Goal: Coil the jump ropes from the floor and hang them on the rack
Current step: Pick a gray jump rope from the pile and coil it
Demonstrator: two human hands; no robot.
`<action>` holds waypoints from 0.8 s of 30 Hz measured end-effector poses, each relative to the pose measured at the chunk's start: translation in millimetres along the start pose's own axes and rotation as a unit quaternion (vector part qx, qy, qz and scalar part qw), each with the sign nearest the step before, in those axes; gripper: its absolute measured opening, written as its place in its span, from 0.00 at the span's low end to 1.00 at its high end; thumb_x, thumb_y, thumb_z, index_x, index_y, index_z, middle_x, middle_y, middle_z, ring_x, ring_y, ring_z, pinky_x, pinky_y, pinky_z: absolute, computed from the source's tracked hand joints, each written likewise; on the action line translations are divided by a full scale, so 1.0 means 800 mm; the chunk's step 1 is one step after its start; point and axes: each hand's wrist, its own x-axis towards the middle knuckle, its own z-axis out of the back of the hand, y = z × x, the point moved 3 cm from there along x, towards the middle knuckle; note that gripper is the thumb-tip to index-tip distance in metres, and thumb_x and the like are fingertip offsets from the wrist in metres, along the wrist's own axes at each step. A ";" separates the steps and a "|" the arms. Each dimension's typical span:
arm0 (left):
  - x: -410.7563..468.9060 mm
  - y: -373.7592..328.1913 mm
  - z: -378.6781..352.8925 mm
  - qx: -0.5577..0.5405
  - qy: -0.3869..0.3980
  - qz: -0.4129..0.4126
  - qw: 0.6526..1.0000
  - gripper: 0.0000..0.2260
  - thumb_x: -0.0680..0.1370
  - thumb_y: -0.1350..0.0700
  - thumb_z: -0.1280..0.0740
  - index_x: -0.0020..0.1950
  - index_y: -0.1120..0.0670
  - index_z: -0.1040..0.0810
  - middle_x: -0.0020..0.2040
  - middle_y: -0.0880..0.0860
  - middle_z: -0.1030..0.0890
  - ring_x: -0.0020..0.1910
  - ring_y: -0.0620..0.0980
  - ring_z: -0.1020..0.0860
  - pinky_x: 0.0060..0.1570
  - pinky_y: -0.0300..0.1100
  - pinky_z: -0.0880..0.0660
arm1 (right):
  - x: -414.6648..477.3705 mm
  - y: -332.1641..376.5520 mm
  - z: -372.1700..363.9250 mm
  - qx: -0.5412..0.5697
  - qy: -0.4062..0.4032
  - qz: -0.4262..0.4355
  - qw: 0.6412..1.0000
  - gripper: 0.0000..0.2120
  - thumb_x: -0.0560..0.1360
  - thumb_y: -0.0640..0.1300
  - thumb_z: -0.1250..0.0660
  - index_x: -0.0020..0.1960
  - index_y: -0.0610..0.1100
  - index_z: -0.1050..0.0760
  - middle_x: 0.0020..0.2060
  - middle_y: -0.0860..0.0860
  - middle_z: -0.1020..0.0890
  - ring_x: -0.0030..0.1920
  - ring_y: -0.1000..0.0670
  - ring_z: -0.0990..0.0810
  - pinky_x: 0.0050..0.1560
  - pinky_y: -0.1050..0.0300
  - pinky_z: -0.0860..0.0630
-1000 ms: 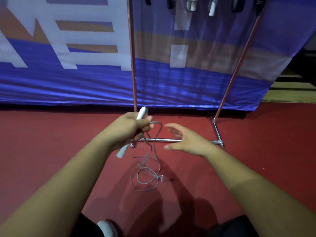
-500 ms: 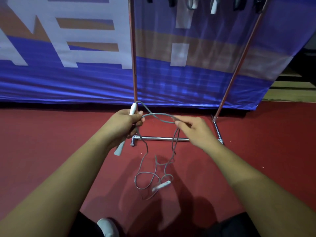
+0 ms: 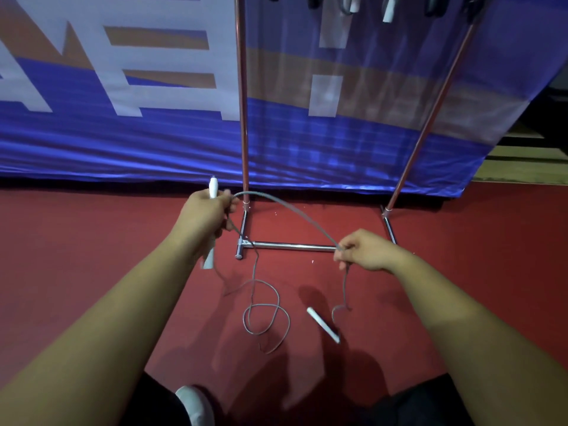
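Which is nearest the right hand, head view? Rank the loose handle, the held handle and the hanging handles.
1. Loose handle, down by the floor, below the right hand pinching the rope.
2. Held handle, across in the left hand.
3. Hanging handles, high on the rack.

Thin grey jump rope arcs midair, slack looped on red floor, one white handle lying flat; chrome rack upright behind.

Jump rope lies on the floor before the rack.
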 end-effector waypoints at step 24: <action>-0.023 -0.015 -0.027 -0.004 0.088 -0.065 0.994 0.06 0.83 0.58 0.38 0.53 0.54 0.21 0.44 0.52 0.17 0.26 0.51 0.19 0.20 0.35 0.41 | -0.012 0.007 -0.009 0.048 0.082 0.019 0.995 0.05 0.75 0.39 0.27 0.42 0.39 0.18 0.35 0.47 0.16 0.32 0.60 0.24 0.41 0.64 0.28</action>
